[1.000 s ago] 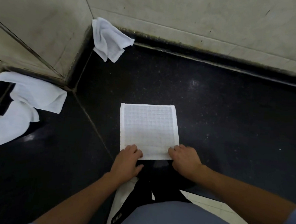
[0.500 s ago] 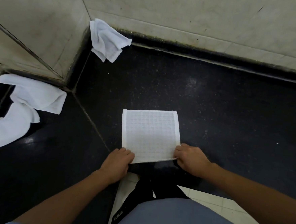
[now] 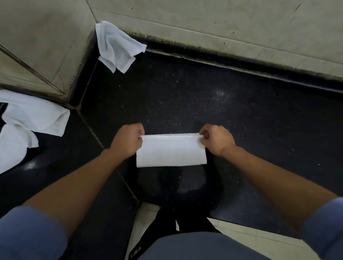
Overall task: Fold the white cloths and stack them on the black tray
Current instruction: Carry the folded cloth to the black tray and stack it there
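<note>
Black surface (image 3: 209,102) fills my view. Crumpled cloths (image 3: 25,119) are heaped far left, with another crumpled cloth (image 3: 116,46) in the back corner. At centre is the white cloth (image 3: 171,150) (doubled into a strip); left hand (image 3: 126,140) and right hand (image 3: 216,140) pinch its far corners.

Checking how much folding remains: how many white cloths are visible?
4: a folded cloth held at centre; a crumpled cloth by the far wall; at left, an upper cloth overlapping a lower cloth, possibly one piece.
</note>
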